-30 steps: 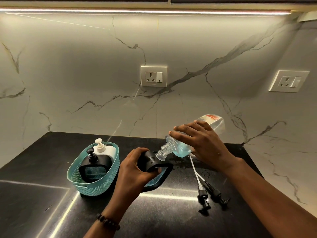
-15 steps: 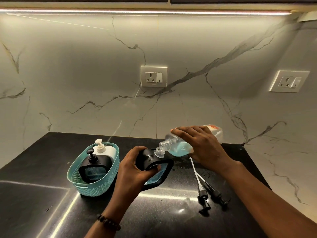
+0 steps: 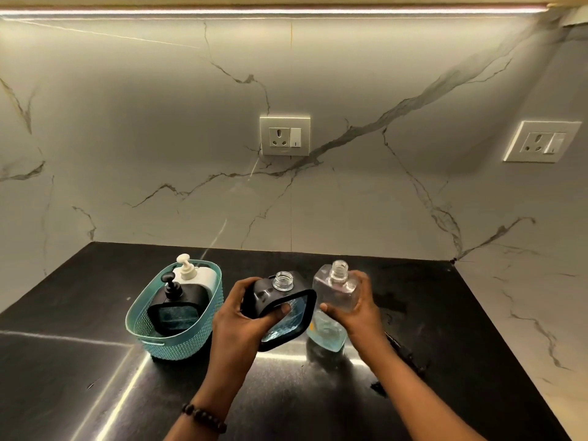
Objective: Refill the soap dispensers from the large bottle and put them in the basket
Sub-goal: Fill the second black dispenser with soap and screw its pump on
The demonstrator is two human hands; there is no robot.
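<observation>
My left hand [image 3: 245, 316] grips the open black dispenser [image 3: 281, 308], tilted, near the middle of the bench [image 3: 79, 361]. My right hand [image 3: 356, 308] is wrapped round the uncapped bottle [image 3: 334, 300], upright just beside it with blue soap low inside. The basket [image 3: 178, 340], toward the bench's left edge, holds two pump dispensers.

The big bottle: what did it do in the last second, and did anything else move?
The right hand swung the big bottle from its tilted pouring position to upright beside the dispenser, neck up. The left hand kept its grip on the dispenser. The basket and its two dispensers stayed put.
</observation>
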